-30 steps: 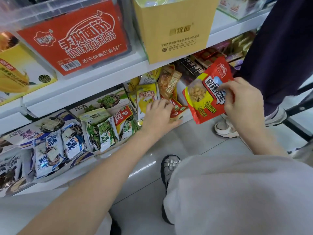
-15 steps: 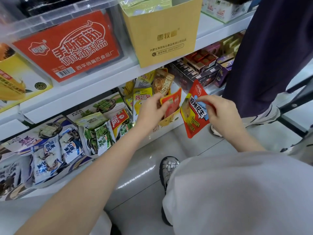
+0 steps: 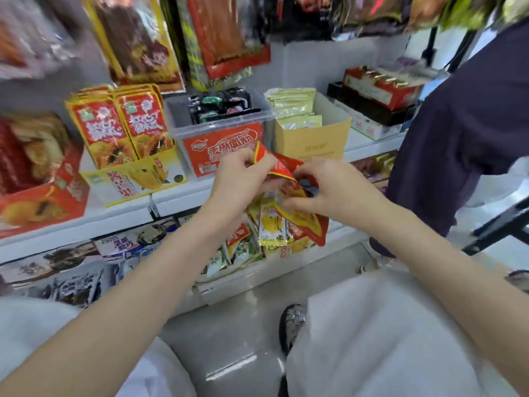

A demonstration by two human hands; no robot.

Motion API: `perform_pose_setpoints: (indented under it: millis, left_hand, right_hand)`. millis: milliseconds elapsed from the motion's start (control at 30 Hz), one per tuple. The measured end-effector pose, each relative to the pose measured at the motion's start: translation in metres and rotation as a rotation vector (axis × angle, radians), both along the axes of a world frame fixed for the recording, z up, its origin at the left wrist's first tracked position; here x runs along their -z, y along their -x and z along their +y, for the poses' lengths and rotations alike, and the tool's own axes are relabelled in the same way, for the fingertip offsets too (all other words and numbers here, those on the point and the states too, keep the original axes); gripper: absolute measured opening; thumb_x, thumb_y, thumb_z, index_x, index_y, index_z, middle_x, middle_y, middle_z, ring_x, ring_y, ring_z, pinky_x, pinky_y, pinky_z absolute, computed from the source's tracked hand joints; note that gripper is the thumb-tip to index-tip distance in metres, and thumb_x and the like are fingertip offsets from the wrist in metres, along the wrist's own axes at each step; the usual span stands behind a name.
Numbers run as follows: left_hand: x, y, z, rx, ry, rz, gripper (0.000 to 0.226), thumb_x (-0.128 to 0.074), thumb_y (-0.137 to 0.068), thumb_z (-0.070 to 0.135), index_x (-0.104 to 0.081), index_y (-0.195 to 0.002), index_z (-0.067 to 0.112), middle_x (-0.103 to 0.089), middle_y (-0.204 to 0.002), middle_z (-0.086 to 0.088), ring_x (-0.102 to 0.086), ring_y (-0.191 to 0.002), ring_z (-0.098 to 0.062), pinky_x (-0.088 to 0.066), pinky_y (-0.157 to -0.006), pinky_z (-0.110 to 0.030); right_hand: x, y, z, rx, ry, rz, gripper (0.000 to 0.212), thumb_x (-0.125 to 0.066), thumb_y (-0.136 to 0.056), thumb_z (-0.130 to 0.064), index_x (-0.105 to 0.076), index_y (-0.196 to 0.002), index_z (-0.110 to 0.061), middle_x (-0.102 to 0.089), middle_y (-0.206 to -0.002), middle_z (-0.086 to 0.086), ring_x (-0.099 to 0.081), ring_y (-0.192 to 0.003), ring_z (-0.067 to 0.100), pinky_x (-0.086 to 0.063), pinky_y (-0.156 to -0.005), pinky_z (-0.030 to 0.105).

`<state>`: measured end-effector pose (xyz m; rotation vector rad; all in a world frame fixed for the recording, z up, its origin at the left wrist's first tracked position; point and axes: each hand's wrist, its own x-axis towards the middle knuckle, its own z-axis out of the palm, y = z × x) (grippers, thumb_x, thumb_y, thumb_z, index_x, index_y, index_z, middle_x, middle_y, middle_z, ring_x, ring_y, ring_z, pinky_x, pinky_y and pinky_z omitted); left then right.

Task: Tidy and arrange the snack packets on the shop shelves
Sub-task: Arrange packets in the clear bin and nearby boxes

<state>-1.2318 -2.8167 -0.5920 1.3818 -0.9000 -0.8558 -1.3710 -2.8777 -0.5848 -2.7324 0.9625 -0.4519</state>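
Snack packets (image 3: pixel 289 179), red and yellow, are held bunched between both hands, above the lower shelf tray (image 3: pixel 257 270) of loose packets. Left hand (image 3: pixel 237 181) grips the upper red edge, fingers curled. Right hand (image 3: pixel 332 190) pinches the lower part, fingers curled round it. Step in hand, judged: squaring the gathered packets together. Next move likely calls for aligning edges, then seating them upright in a matching row below the hands.

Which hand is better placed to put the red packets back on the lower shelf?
Probably the right hand: it grips the lower part of the red packets, just above the lower shelf. The left hand pinches their top edge, higher up.
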Motion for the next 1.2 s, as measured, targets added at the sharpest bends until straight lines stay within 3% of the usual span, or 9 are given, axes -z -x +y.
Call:
perform_pose_setpoints:
  millis: [100,167,267,333,433,567,767,1000,1200]
  left_hand:
    - [-0.030,-0.029,0.037,-0.060,0.076,-0.044,0.024,-0.066,-0.083,0.029,-0.057,-0.081,0.007,-0.068,-0.100,-0.015,-0.069,-0.090,-0.021,-0.054,-0.085,-0.033]
    - [-0.041,-0.061,0.065,-0.110,0.046,-0.245,0.033,-0.066,-0.078,0.049,-0.059,-0.096,0.022,-0.063,-0.113,-0.003,-0.059,-0.108,-0.018,-0.048,-0.089,-0.032]
    - [-0.044,-0.106,0.108,-0.089,-0.134,-0.364,0.049,-0.064,-0.082,0.040,-0.051,-0.125,0.019,-0.054,-0.129,-0.002,-0.051,-0.117,-0.018,-0.045,-0.091,-0.033]
    - [-0.041,-0.127,0.132,-0.024,-0.202,-0.336,0.046,-0.067,-0.078,0.031,-0.059,-0.117,0.009,-0.066,-0.114,-0.006,-0.062,-0.101,-0.024,-0.054,-0.079,-0.034]
    - [-0.043,-0.148,0.155,-0.122,-0.143,-0.357,0.010,-0.066,-0.082,0.014,-0.067,-0.092,0.013,-0.068,-0.069,0.013,-0.060,-0.058,0.003,-0.045,-0.051,-0.009]
    - [-0.042,-0.194,0.182,-0.427,-0.054,-0.328,0.018,-0.063,-0.084,0.011,-0.063,-0.079,0.027,-0.067,-0.068,0.017,-0.060,-0.061,0.003,-0.045,-0.054,-0.016]
    - [-0.039,-0.255,0.211,-0.611,-0.034,-0.393,0.022,-0.064,-0.084,0.008,-0.060,-0.076,0.027,-0.063,-0.071,0.008,-0.054,-0.047,0.006,-0.043,-0.055,-0.024]
    - [-0.031,-0.276,0.217,-0.648,0.019,-0.281,0.020,-0.063,-0.084,0.006,-0.063,-0.077,0.024,-0.065,-0.073,0.003,-0.059,-0.055,0.002,-0.050,-0.060,-0.019]
    - [-0.034,-0.275,0.219,-0.657,0.058,-0.202,0.019,-0.062,-0.085,0.006,-0.063,-0.079,0.024,-0.066,-0.076,0.004,-0.060,-0.055,0.005,-0.051,-0.058,-0.014]
  right_hand:
    - [-0.011,-0.032,0.018,0.013,0.052,-0.182,0.020,-0.062,-0.087,-0.025,-0.067,-0.098,-0.010,-0.064,-0.085,0.003,-0.058,-0.085,0.023,-0.038,-0.066,0.032]
    - [-0.027,-0.051,0.030,-0.039,-0.176,-0.366,0.013,-0.063,-0.086,-0.018,-0.068,-0.096,-0.010,-0.061,-0.084,-0.006,-0.057,-0.081,0.012,-0.036,-0.065,0.026]
    - [-0.046,-0.082,0.053,-0.202,-0.534,-0.480,0.007,-0.063,-0.086,-0.014,-0.064,-0.089,-0.020,-0.061,-0.082,-0.020,-0.056,-0.069,-0.014,-0.045,-0.066,0.007]
    - [-0.048,-0.108,0.064,-0.274,-0.670,-0.475,0.006,-0.063,-0.086,-0.016,-0.065,-0.087,-0.021,-0.064,-0.085,-0.018,-0.059,-0.069,-0.015,-0.046,-0.063,0.003]
    - [-0.050,-0.148,0.071,-0.281,-0.811,-0.600,0.007,-0.062,-0.086,-0.013,-0.066,-0.089,-0.019,-0.068,-0.087,-0.009,-0.064,-0.076,0.001,-0.051,-0.064,0.012]
    - [-0.067,-0.200,0.049,-0.125,-0.935,-0.882,0.014,-0.054,-0.090,-0.003,-0.060,-0.100,-0.011,-0.064,-0.096,0.003,-0.060,-0.083,0.013,-0.048,-0.068,0.023]
    - [-0.046,-0.306,0.029,0.034,-0.804,-0.747,0.029,-0.058,-0.083,0.006,-0.058,-0.110,-0.005,-0.064,-0.105,0.012,-0.058,-0.094,0.022,-0.049,-0.090,0.039]
    - [0.003,-0.350,0.022,0.117,-0.313,-0.131,0.040,-0.067,-0.083,-0.013,-0.053,-0.120,-0.006,-0.060,-0.118,0.013,-0.055,-0.110,0.031,-0.045,-0.090,0.038]
    - [0.006,-0.358,0.017,0.214,-0.351,-0.259,0.019,-0.060,-0.086,-0.005,-0.062,-0.105,-0.004,-0.063,-0.110,0.014,-0.059,-0.102,0.031,-0.048,-0.085,0.033]
